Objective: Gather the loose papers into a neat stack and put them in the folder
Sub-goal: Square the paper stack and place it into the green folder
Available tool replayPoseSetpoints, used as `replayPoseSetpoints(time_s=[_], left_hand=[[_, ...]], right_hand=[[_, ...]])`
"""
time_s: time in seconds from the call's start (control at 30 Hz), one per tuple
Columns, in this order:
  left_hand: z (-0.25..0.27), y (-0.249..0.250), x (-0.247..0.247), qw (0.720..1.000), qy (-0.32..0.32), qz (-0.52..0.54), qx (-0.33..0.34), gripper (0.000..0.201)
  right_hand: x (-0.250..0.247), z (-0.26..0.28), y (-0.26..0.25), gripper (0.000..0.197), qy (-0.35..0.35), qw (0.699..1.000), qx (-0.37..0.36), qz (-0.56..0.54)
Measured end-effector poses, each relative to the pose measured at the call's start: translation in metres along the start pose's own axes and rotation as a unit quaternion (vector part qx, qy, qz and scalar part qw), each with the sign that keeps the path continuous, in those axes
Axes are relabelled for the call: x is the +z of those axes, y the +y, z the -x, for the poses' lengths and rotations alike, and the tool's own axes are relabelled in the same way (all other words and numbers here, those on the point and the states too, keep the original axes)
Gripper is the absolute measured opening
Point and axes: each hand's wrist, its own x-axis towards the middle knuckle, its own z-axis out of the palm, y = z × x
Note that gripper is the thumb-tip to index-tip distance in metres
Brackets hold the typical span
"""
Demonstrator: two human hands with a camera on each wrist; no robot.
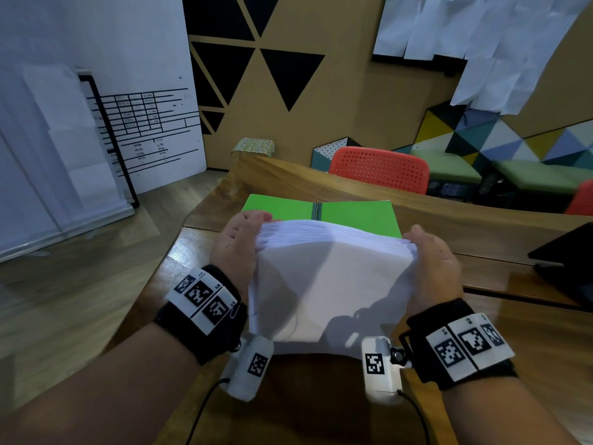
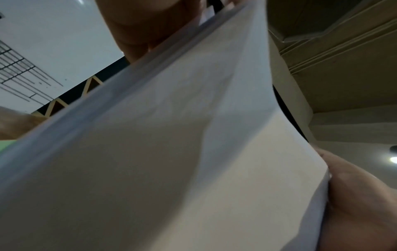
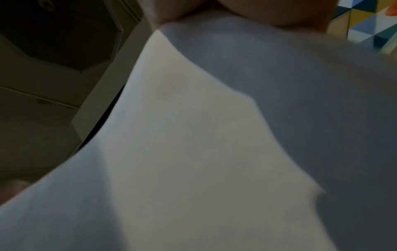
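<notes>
A thick stack of white papers (image 1: 330,277) is held up off the wooden table (image 1: 369,184), tilted toward me, its top edge fanned. My left hand (image 1: 239,242) grips the stack's left edge and my right hand (image 1: 430,255) grips its right edge. Behind the stack an open green folder (image 1: 353,215) lies flat on the table with a dark spine in the middle. The stack of papers (image 2: 171,152) fills the left wrist view, with a part of the hand (image 2: 150,25) at its top edge. In the right wrist view the papers (image 3: 204,144) are blurred and hide the fingers.
A dark laptop-like object (image 1: 568,252) lies at the table's right edge. Red chairs (image 1: 382,168) stand behind the table. A whiteboard (image 1: 96,123) leans at the left over the wooden floor. A small patterned box (image 1: 253,146) sits at the table's far corner.
</notes>
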Motion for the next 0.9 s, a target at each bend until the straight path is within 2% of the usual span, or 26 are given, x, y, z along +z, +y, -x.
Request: replayPoseSetpoints(time_s=[0.07, 0.1, 0.13, 0.2, 0.3, 0.4, 0.53, 0.7, 0.8, 0.83, 0.9], left_hand=[[0.004, -0.011, -0.009, 0.997, -0.075, -0.012, 0.011, 0.070], [0.007, -0.017, -0.012, 0.995, -0.095, -0.028, 0.010, 0.090], [0.009, -0.023, -0.014, 0.993, -0.106, -0.044, 0.007, 0.100], [0.015, -0.030, -0.013, 0.989, -0.124, -0.077, 0.010, 0.110], [0.022, -0.029, -0.009, 0.986, -0.154, -0.062, -0.002, 0.125], [0.024, -0.020, -0.009, 0.984, -0.176, -0.029, 0.004, 0.130], [0.026, -0.016, -0.012, 0.980, -0.193, -0.042, 0.017, 0.118], [0.026, -0.023, -0.014, 0.981, -0.183, -0.051, 0.029, 0.099], [0.023, -0.033, -0.011, 0.993, -0.078, -0.078, 0.030, 0.048], [0.022, -0.036, -0.011, 0.995, -0.043, -0.088, 0.026, 0.036], [0.019, -0.035, -0.013, 0.995, -0.023, -0.100, 0.015, 0.030]], right_hand=[[-0.010, -0.002, 0.010, 0.058, -0.058, 0.998, 0.010, -0.010], [-0.014, -0.001, 0.013, 0.061, -0.091, 0.996, 0.018, -0.002], [-0.017, 0.001, 0.017, 0.057, -0.116, 0.993, 0.025, 0.007], [-0.019, 0.007, 0.023, 0.049, -0.117, 0.992, 0.016, 0.051], [-0.010, 0.019, 0.022, 0.021, -0.045, 0.994, -0.009, 0.102], [-0.004, 0.021, 0.016, 0.018, -0.018, 0.996, -0.014, 0.084], [0.000, 0.026, 0.006, 0.020, 0.000, 0.998, -0.038, 0.050], [0.000, 0.034, 0.009, 0.019, 0.002, 0.998, -0.019, 0.058], [0.000, 0.036, 0.012, 0.023, -0.006, 0.997, -0.012, 0.074], [0.000, 0.036, 0.012, 0.026, -0.003, 0.997, -0.015, 0.077], [-0.001, 0.035, 0.012, 0.029, -0.006, 0.996, -0.031, 0.078]])
